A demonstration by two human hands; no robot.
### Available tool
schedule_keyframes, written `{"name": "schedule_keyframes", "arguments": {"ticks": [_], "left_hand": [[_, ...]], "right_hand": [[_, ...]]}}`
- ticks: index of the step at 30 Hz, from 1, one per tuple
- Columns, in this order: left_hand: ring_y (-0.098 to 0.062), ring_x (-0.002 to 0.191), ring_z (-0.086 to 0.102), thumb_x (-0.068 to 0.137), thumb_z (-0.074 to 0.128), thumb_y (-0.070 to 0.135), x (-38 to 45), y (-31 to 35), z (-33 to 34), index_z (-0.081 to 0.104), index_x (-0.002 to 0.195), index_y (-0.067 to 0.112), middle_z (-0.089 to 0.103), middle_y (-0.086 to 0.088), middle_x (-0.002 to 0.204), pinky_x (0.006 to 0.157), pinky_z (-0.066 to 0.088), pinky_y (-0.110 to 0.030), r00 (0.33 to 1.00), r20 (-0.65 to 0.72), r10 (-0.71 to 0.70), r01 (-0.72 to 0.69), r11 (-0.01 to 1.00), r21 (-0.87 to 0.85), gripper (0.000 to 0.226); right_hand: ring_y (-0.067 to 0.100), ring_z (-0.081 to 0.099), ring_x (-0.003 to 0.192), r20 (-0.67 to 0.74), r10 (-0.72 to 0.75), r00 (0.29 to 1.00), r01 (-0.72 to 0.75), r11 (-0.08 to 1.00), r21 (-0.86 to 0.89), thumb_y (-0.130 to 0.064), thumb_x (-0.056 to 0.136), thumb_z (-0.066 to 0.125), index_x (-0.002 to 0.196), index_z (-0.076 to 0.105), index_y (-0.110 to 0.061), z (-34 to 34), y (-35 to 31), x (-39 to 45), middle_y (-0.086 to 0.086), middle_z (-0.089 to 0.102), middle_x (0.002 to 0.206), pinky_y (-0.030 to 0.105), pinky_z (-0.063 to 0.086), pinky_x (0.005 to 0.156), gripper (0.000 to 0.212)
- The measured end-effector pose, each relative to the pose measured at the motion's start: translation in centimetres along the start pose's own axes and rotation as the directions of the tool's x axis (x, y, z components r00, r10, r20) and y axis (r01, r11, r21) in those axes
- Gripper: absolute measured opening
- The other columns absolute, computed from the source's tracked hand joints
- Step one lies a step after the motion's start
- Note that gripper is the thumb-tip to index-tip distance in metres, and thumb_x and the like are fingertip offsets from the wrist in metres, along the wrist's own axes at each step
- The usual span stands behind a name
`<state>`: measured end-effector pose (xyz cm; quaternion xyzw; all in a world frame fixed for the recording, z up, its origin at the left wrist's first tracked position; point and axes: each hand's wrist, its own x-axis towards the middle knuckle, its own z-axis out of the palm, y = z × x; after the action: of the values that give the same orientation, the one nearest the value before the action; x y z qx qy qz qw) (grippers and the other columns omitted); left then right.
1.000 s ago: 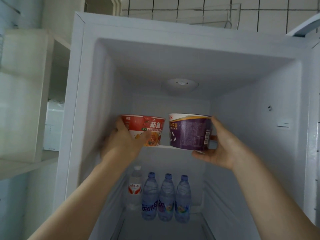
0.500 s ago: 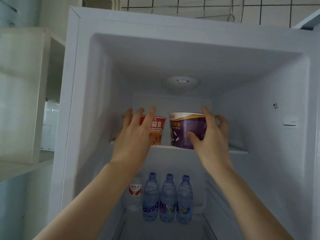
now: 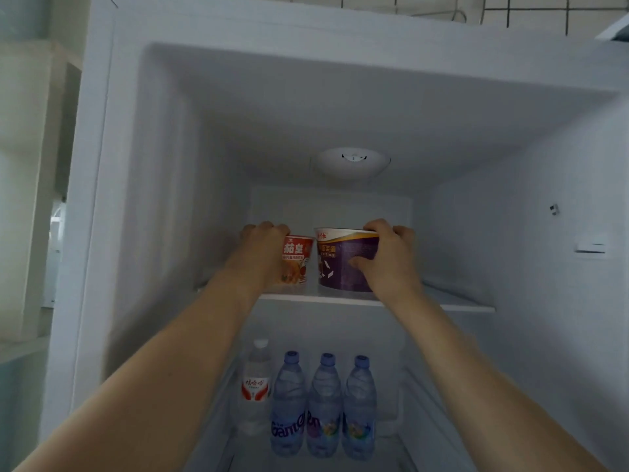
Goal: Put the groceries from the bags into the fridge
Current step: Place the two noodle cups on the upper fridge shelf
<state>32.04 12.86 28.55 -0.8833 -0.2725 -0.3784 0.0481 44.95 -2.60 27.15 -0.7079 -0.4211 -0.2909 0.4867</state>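
- White plastic lines the open fridge [image 3: 510, 165] in front of us; a round light fitting [image 3: 350, 161] sits in its ceiling, and cream shelving [image 3: 30, 165] stands outside to the left.
- Our two bare forearms reach up and forward from the lower corners, side by side, ending at the glass shelf [image 3: 456, 303] in the upper compartment.
- Our right hand [image 3: 388, 260] grips the purple noodle bowl [image 3: 340, 264]: the fingers curl over the far right of its rim and the thumb presses against the front wall, so the hand is closed round the bowl's right side. The wrist is bent slightly upward, the back of the hand facing us.
- Our left hand [image 3: 262, 250] holds the red noodle cup [image 3: 297, 264]: the fingers curl over its top from the left and the palm covers most of its left side, leaving only the right part of the label showing.
- Both containers stand upright on the glass shelf, just beside each other, the purple one to the right and nearer the shelf's front edge. We cannot tell whether they touch.
- Below the shelf, four water bottles [image 3: 323, 403] stand in a row: one clear with a red label at the left, then three blue ones close together.
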Motion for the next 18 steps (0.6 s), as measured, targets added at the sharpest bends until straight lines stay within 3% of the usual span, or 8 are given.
{"name": "schedule_keyframes", "arguments": {"ticks": [2, 4, 7, 11, 14, 18], "left_hand": [[-0.033, 0.104, 0.059, 0.074, 0.080, 0.028, 1.1, -0.5, 0.4, 0.060, 0.120, 0.014, 0.062, -0.013, 0.114, 0.092, 0.050, -0.040, 1.000, 0.014, 0.021, -0.021, 1.000, 0.004, 0.053], [-0.030, 0.097, 0.062, 0.075, 0.079, 0.024, 2.1, -1.1, 0.8, 0.063, 0.114, 0.014, 0.065, -0.011, 0.108, 0.087, 0.052, -0.038, 0.999, 0.024, 0.034, -0.034, 0.999, 0.001, 0.044], [-0.027, 0.094, 0.063, 0.078, 0.076, 0.015, 3.3, -1.8, 1.5, 0.064, 0.112, 0.013, 0.067, -0.011, 0.106, 0.085, 0.053, -0.037, 0.997, 0.057, 0.047, -0.048, 0.999, 0.010, 0.036], [-0.028, 0.094, 0.063, 0.077, 0.076, 0.015, 4.5, -2.4, 2.2, 0.063, 0.112, 0.013, 0.066, -0.012, 0.106, 0.084, 0.053, -0.038, 0.995, 0.065, 0.072, -0.074, 0.997, 0.024, 0.037], [-0.029, 0.098, 0.061, 0.081, 0.073, 0.017, 5.1, -2.8, 2.9, 0.058, 0.118, 0.012, 0.064, -0.012, 0.111, 0.083, 0.051, -0.035, 0.995, 0.060, 0.084, -0.088, 0.994, 0.071, 0.040], [-0.031, 0.103, 0.059, 0.083, 0.071, 0.018, 5.8, -3.3, 4.0, 0.054, 0.124, 0.012, 0.061, -0.015, 0.115, 0.086, 0.050, -0.038, 0.995, 0.056, 0.081, -0.087, 0.990, 0.110, 0.045]], "right_hand": [[0.012, 0.038, 0.092, 0.012, -0.007, 1.000, 0.007, 1.000, -0.002, 0.001, 0.080, 0.065, 0.121, 0.060, -0.018, 0.3, 0.6, 1.2, 0.015, 0.046, 0.127, 0.008, 0.028, 0.084, 0.045], [0.011, 0.041, 0.089, 0.021, -0.001, 1.000, 0.001, 1.000, -0.004, 0.003, 0.082, 0.062, 0.120, 0.064, -0.015, 0.7, 1.1, 2.5, 0.015, 0.050, 0.124, 0.004, 0.024, 0.082, 0.042], [0.019, 0.058, 0.096, 0.051, 0.029, 0.998, -0.029, 1.000, 0.007, 0.002, 0.081, 0.063, 0.113, 0.069, -0.018, 1.4, 2.0, 3.9, 0.013, 0.058, 0.120, 0.015, 0.037, 0.088, 0.038], [0.027, 0.057, 0.109, 0.083, 0.038, 0.996, -0.036, 0.999, -0.037, -0.002, 0.079, 0.067, 0.113, 0.069, -0.016, 2.2, 2.9, 5.2, 0.014, 0.062, 0.117, 0.025, 0.042, 0.095, 0.037], [0.027, 0.056, 0.115, 0.117, 0.041, 0.992, -0.033, 0.997, -0.071, -0.005, 0.082, 0.067, 0.124, 0.064, -0.014, 2.7, 3.5, 5.8, 0.013, 0.058, 0.127, 0.023, 0.037, 0.099, 0.043], [0.030, 0.059, 0.107, 0.173, 0.022, 0.985, -0.003, 0.994, -0.109, -0.003, 0.083, 0.064, 0.123, 0.064, -0.015, 3.4, 4.0, 6.4, 0.015, 0.057, 0.125, 0.018, 0.037, 0.086, 0.042]]}}
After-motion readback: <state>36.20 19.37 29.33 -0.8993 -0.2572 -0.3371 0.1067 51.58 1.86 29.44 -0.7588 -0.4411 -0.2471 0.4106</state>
